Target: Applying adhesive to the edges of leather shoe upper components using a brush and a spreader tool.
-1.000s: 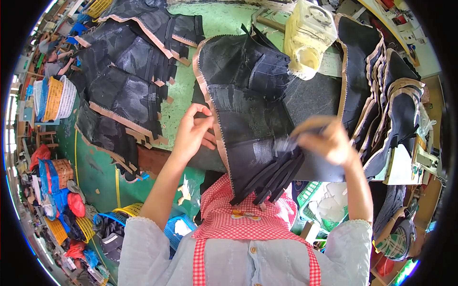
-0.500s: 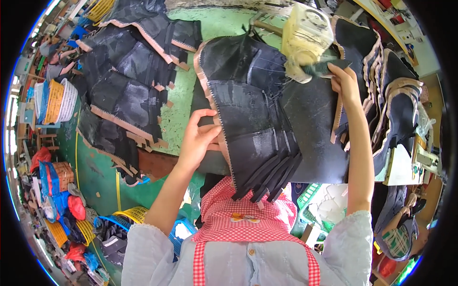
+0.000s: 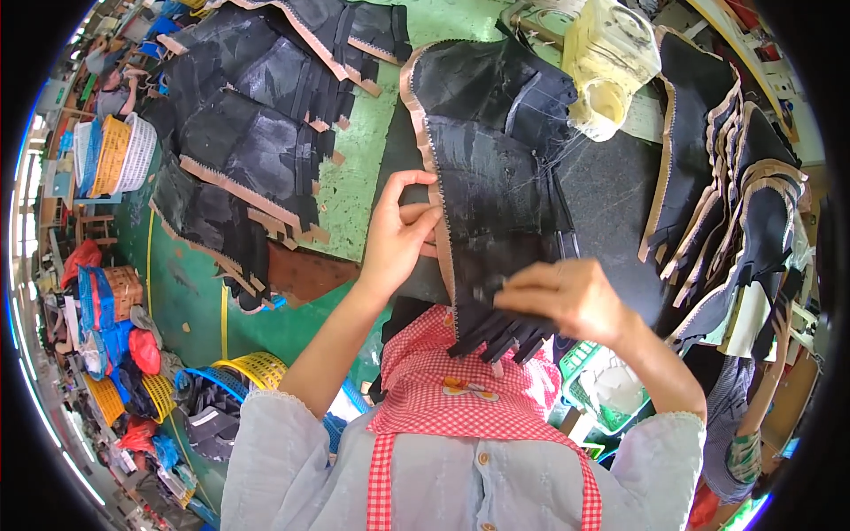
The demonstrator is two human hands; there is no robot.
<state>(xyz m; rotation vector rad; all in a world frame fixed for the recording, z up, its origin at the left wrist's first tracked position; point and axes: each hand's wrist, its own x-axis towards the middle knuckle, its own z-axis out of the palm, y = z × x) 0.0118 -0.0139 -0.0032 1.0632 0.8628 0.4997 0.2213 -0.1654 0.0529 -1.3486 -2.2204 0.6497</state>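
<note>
A black panel, apparently a boot upper [image 3: 491, 181], lies before me with a tan zip-toothed strip along its left edge and loose black straps at its near end. My left hand [image 3: 405, 237] pinches that tan edge between thumb and fingers. Over the panel's lower part is my right hand [image 3: 575, 299], fingers closed and smeared by motion. The dark brush-like tool it carried half a second ago is mostly hidden under the fingers. A pale yellow plastic jug [image 3: 613, 57] with an open round mouth lies beyond the panel's upper right, strings of glue near it.
Beneath the panel is a dark board [image 3: 611, 208] on a green table [image 3: 350, 190]. Similar black pieces [image 3: 257, 133] are spread at the left, and more hang in a stack [image 3: 708, 177] at the right. Baskets [image 3: 252, 373] stand below left. Another person's arm [image 3: 766, 380] shows at far right.
My right hand has come from the jug's mouth down to the panel's lower part, bringing the dark tool. My left hand keeps its pinch on the edge. The whole view has shifted slightly.
</note>
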